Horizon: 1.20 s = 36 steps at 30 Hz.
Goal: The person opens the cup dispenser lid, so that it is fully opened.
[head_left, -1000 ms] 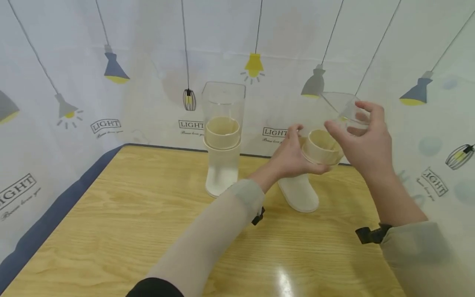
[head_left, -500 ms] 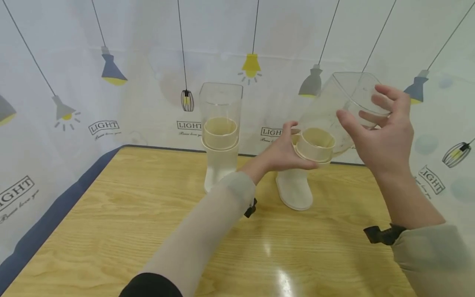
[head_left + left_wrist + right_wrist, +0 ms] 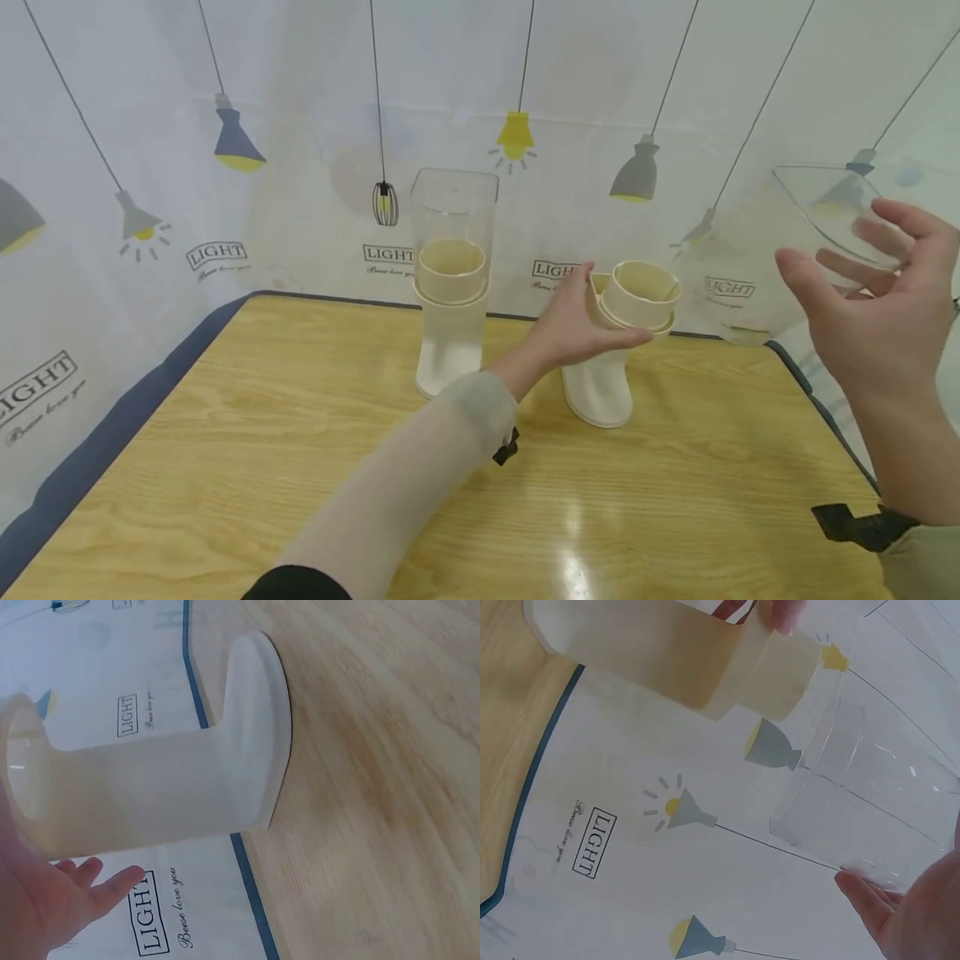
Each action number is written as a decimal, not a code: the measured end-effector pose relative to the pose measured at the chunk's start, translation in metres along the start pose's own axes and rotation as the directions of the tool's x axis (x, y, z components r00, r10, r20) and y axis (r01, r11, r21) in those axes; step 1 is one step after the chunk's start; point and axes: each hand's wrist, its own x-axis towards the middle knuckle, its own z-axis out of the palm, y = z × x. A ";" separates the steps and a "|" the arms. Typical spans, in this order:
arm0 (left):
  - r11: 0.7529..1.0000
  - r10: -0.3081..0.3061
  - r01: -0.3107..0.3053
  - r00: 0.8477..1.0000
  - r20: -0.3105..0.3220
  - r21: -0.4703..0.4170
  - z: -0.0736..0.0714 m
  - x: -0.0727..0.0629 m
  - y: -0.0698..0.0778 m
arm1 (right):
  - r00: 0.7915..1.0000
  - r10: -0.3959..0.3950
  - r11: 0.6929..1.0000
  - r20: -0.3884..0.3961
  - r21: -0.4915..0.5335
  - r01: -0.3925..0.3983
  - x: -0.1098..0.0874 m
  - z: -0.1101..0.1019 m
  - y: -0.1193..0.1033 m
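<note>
My left hand (image 3: 573, 325) grips the cream collar (image 3: 641, 296) at the top of the right-hand white dispenser base (image 3: 600, 392), thumb in front. This base stands on the table with its round, open collar bare; its foot (image 3: 259, 735) is flat on the wood in the left wrist view. My right hand (image 3: 892, 308) holds a clear plastic container (image 3: 870, 795) up to the right, apart from the collar. Thumb and fingers spread round its wall. In the head view the container is nearly see-through, and only its upper rim shows well.
A second white base (image 3: 450, 333) stands to the left, with a clear container (image 3: 453, 204) seated over its collar. Behind the wooden table (image 3: 247, 450) hangs a white curtain (image 3: 300, 167) printed with lamps, its blue border along the table's back and left edges.
My right hand has lifted the clear container off the right-hand base's collar and carried it to the right. My left hand has kept its grip on the base, which stays about where it was.
</note>
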 end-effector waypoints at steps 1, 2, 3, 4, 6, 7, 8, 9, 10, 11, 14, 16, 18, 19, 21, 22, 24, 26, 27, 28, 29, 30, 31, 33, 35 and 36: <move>1.000 0.000 0.000 1.000 -0.011 -0.001 0.002 -0.001 0.001 | 1.000 0.001 1.000 -0.008 -0.022 -0.001 -0.001 -0.003 0.006; 1.000 -0.001 0.001 1.000 -0.022 0.002 0.004 -0.001 0.001 | 1.000 0.002 0.999 -0.016 -0.040 -0.002 -0.002 -0.005 0.011; 1.000 -0.001 0.002 0.999 -0.033 0.004 0.006 -0.001 0.002 | 1.000 0.007 0.998 -0.021 -0.056 -0.009 -0.004 -0.007 0.016; 1.000 0.000 0.000 0.999 -0.042 -0.001 0.008 -0.001 0.003 | 1.000 0.017 0.997 -0.024 -0.069 -0.019 -0.005 -0.009 0.021; 1.000 0.003 -0.003 0.998 -0.060 -0.007 0.010 -0.001 0.003 | 0.998 0.060 0.994 -0.017 -0.093 -0.062 -0.007 -0.012 0.029; 1.000 0.005 -0.005 0.998 -0.066 -0.010 0.011 -0.001 0.003 | 0.996 0.083 0.992 -0.013 -0.097 -0.084 -0.008 -0.013 0.034; 1.000 0.005 -0.006 0.998 -0.070 -0.013 0.012 0.000 0.003 | 0.995 0.103 0.990 -0.008 -0.094 -0.104 -0.008 -0.014 0.038; 1.000 0.006 -0.007 0.997 -0.073 -0.017 0.012 0.000 0.003 | 0.992 0.123 0.988 -0.003 -0.092 -0.123 -0.009 -0.014 0.042; 1.000 0.008 -0.010 0.997 -0.076 -0.021 0.012 0.000 0.002 | 0.990 0.139 0.986 0.002 -0.091 -0.138 -0.009 -0.015 0.047; 1.000 0.008 -0.010 0.997 -0.078 -0.018 0.012 0.000 0.002 | 0.988 0.155 0.983 0.009 -0.098 -0.154 -0.009 -0.015 0.052; 0.999 0.009 -0.011 0.997 -0.076 -0.032 0.011 0.001 0.002 | 0.977 0.209 0.971 0.039 -0.125 -0.203 -0.008 -0.014 0.067; 0.999 0.002 -0.004 0.998 -0.070 -0.038 0.011 0.001 0.001 | 0.970 0.232 0.962 0.068 -0.161 -0.219 -0.007 -0.013 0.079; 0.999 -0.003 0.000 0.998 -0.062 -0.044 0.010 0.001 0.001 | 0.964 0.244 0.955 0.102 -0.195 -0.221 -0.004 -0.011 0.092; 0.999 -0.004 0.001 0.998 -0.060 -0.048 0.010 0.002 0.001 | 0.962 0.245 0.954 0.123 -0.205 -0.217 -0.003 -0.010 0.099; 0.999 -0.006 0.003 0.998 -0.056 -0.049 0.011 0.002 0.000 | 0.957 0.241 0.952 0.164 -0.229 -0.201 0.001 -0.008 0.113; 0.999 -0.004 0.002 0.998 -0.057 -0.051 0.011 0.003 0.000 | 0.952 0.244 0.951 0.185 -0.240 -0.197 0.003 -0.006 0.120; 0.999 -0.003 0.000 0.998 -0.059 -0.052 0.012 0.004 0.000 | 0.938 0.260 0.948 0.229 -0.245 -0.204 0.007 -0.003 0.133; 0.999 -0.007 0.004 0.998 -0.059 -0.054 0.013 0.005 -0.001 | 0.923 0.274 0.945 0.269 -0.252 -0.207 0.010 0.000 0.146; 0.998 -0.007 0.004 0.998 -0.058 -0.056 0.013 0.005 -0.001 | 0.914 0.286 0.943 0.289 -0.253 -0.215 0.011 0.002 0.152; 0.998 -0.007 0.004 0.998 -0.057 -0.056 0.014 0.006 -0.001 | 0.907 0.291 0.943 0.305 -0.252 -0.218 0.012 0.003 0.158; 0.998 -0.007 0.004 0.998 -0.056 -0.056 0.014 0.006 -0.002 | 0.901 0.293 0.943 0.319 -0.250 -0.219 0.014 0.004 0.164; 0.998 -0.008 0.005 0.998 -0.054 -0.058 0.015 0.006 -0.002 | 0.896 0.296 0.943 0.330 -0.251 -0.219 0.015 0.006 0.169; 0.998 -0.008 0.004 0.999 -0.054 -0.060 0.015 0.007 -0.002 | 0.892 0.297 0.944 0.341 -0.247 -0.220 0.016 0.007 0.174; 0.998 -0.002 -0.002 0.999 -0.053 -0.067 0.015 0.007 -0.001 | 0.887 0.295 0.945 0.355 -0.245 -0.216 0.018 0.010 0.183; 0.998 -0.003 -0.001 0.999 -0.052 -0.068 0.014 0.007 -0.001 | 0.887 0.285 0.948 0.363 -0.244 -0.205 0.019 0.013 0.191; 0.998 -0.003 -0.001 0.999 -0.051 -0.069 0.014 0.008 -0.001 | 0.887 0.281 0.949 0.367 -0.241 -0.201 0.020 0.015 0.195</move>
